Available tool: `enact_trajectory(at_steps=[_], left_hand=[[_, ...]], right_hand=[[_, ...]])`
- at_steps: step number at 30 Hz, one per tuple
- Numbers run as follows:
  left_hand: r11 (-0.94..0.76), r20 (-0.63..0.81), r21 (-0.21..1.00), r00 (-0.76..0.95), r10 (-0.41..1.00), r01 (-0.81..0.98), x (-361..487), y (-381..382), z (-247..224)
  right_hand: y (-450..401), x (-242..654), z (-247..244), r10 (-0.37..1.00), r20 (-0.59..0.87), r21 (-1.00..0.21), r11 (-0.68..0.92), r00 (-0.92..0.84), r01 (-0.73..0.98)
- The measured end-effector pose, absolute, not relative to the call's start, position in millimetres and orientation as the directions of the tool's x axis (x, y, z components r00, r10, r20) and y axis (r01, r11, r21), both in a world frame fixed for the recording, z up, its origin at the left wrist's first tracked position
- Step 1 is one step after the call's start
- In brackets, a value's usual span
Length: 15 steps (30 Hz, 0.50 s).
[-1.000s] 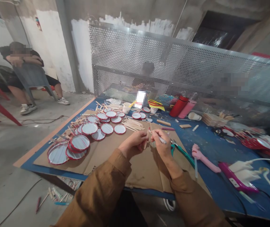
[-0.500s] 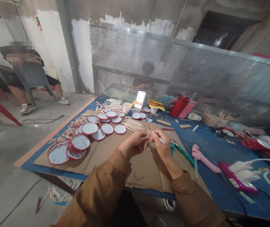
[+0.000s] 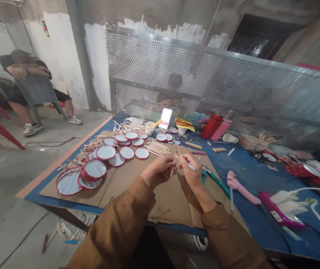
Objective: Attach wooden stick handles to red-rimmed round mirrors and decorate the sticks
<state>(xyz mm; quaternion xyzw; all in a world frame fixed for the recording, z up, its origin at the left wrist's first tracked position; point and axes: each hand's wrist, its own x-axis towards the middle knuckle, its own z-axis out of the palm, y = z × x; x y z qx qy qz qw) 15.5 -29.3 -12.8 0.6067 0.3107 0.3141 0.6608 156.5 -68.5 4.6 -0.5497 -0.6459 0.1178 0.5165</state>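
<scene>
My left hand (image 3: 159, 170) is closed around a flat wooden craft stick (image 3: 171, 172), holding it up over the brown cardboard (image 3: 171, 203). Pinched in my right hand (image 3: 191, 177) is a white pen (image 3: 191, 167), its front end close to the upper part of the stick. A small red spot shows at the top, between the two hands; whether the pen touches it I cannot tell. Behind my left hand lies a pile of craft sticks (image 3: 157, 147). Several round white discs with red rims (image 3: 106, 152) lie to the left, some overlapping and with sticks attached.
Right of my right hand are green-handled pliers (image 3: 218, 183), a pink glue gun (image 3: 243, 190) and a purple power strip (image 3: 280, 213) with cables. A red bottle (image 3: 212, 126) and paper cup (image 3: 149, 128) stand before the perforated metal screen (image 3: 148, 63). A person (image 3: 33, 86) sits far left.
</scene>
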Motion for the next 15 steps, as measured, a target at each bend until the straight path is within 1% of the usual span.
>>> enact_trajectory(at_steps=[6,10,15], left_hand=[[0.142,-0.073,0.987,0.569,0.819,-0.079,16.7,-32.4,-11.6],[0.103,-0.050,0.993,0.590,0.806,-0.056,15.7,-29.2,-12.5],[0.046,-0.030,0.999,0.616,0.787,-0.009,14.6,-24.1,-14.9]], right_hand=[[-67.7,162.3,2.5,0.812,0.516,-0.731,0.252,0.272,0.634],[-71.3,161.3,4.3,0.805,0.521,-0.773,0.304,0.285,0.556],[-72.8,158.1,3.1,0.825,0.527,-0.774,0.366,0.204,0.516]])
